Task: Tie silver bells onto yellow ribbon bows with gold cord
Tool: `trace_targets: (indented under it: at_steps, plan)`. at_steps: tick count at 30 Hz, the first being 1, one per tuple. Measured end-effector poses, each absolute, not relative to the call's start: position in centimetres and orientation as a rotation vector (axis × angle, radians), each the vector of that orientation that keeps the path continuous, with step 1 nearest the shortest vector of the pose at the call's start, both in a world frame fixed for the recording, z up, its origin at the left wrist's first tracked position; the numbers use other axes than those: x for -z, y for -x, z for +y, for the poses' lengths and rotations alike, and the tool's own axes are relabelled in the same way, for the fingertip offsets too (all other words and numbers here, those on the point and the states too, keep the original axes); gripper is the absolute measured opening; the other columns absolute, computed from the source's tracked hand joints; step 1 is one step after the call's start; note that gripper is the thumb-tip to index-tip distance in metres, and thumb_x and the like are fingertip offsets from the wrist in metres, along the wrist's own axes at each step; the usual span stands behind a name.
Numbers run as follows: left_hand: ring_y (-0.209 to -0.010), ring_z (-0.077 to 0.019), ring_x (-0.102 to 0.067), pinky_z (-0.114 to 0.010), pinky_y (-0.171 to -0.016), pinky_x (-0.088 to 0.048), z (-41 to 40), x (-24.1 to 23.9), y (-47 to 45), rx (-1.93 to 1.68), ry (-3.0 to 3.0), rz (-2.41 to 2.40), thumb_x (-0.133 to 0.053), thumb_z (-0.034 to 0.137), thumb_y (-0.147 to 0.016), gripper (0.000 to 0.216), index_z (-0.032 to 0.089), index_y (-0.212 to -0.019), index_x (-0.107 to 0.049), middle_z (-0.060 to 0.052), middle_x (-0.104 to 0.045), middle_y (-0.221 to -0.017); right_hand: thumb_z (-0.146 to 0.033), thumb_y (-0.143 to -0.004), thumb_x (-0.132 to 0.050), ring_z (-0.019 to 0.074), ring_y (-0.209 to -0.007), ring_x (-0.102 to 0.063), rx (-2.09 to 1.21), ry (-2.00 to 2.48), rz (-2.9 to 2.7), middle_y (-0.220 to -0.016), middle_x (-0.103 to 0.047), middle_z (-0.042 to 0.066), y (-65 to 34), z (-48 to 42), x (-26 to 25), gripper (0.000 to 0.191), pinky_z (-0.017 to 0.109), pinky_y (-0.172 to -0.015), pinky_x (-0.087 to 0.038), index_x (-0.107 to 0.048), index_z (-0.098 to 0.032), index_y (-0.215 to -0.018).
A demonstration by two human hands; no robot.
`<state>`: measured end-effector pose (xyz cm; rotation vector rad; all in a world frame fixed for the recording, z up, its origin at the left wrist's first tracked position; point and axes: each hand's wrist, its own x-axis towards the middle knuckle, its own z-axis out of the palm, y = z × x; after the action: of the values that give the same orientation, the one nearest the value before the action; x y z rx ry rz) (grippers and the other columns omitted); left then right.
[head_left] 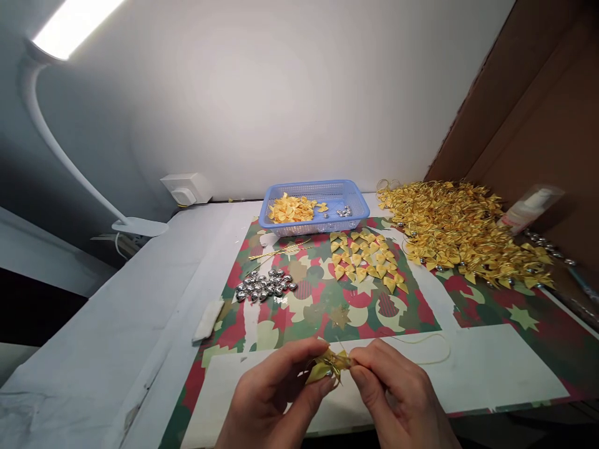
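Though in full view, blue basket (314, 227) behind yellow bows (357, 259).

two hands at bottom centre, left hand (274, 396) and right hand (400, 396), at least one yellow bow (319, 373) between. one blue basket (314, 228), one lamp (75, 28) upper left, one bottle (525, 211) at right. roughly twenty laid-out bows (360, 274) mid-frame; silver beads (264, 287) and heaped bows (458, 231) overlap too much to count.

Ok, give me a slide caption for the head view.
Left hand holding a yellow bow, right hand pinching at its edge; beyond, silver beads, more bows and a blue basket.
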<state>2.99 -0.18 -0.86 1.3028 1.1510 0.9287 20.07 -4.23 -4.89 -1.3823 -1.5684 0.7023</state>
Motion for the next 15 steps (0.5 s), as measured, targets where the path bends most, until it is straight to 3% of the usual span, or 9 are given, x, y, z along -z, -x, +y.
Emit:
trace_targets:
  at_steps: [3, 6, 10, 15]
  plan:
    - [-0.087, -0.02, -0.077, -0.016, -0.077, -0.061, 0.2, 0.9, -3.1, -0.895, -1.226, 1.158, -0.083, 0.018, -0.073, 0.026, 0.029, -0.096, -0.08, 0.003, -0.084, -0.094, -0.031, -0.101, -0.044, 0.0154, -0.076, -0.063, -0.621, 1.413, -1.504, -0.085, -0.065, 0.001, -21.9, -3.7, 5.0, 0.02, 0.023, -0.065, -0.048, -0.064, -0.024, -0.101]
    - [-0.087, -0.0197, -0.076, -0.017, -0.075, -0.06, 0.6, 0.7, -2.9, -0.859, -1.139, 1.176, -0.084, 0.023, -0.072, 0.026, 0.027, -0.097, -0.079, 0.002, -0.083, -0.089, -0.034, -0.101, -0.047, 0.0182, -0.092, -0.069, -0.315, 1.622, -1.473, -0.105, -0.071, 0.005, -25.5, -3.4, 5.8, 0.026, 0.024, -0.074, -0.052, -0.063, -0.023, -0.118]
    - [-0.079, -0.0187, -0.073, -0.019, -0.07, -0.061, 0.9, 0.3, -2.8, -0.824, -1.089, 1.232, -0.083, 0.035, -0.074, 0.024, 0.023, -0.095, -0.078, -0.001, -0.08, -0.083, -0.051, -0.099, -0.036, 0.0304, -0.087, -0.07, 0.234, 2.035, -1.403, -0.106, -0.072, 0.013, -31.0, -3.8, 7.7, 0.052, 0.037, -0.062, -0.052, -0.067, -0.013, -0.117]
    - [-0.076, -0.0196, -0.072, -0.024, -0.067, -0.063, 1.1, -0.1, -3.6, -0.946, -0.955, 1.237, -0.086, 0.039, -0.07, 0.034, 0.023, -0.098, -0.076, 0.0, -0.076, -0.078, -0.045, -0.1, -0.029, 0.0358, -0.085, -0.067, 0.481, 2.189, -1.526, -0.099, -0.07, 0.018, -34.0, -4.5, 9.7, 0.059, 0.046, -0.063, -0.053, -0.071, -0.005, -0.111]
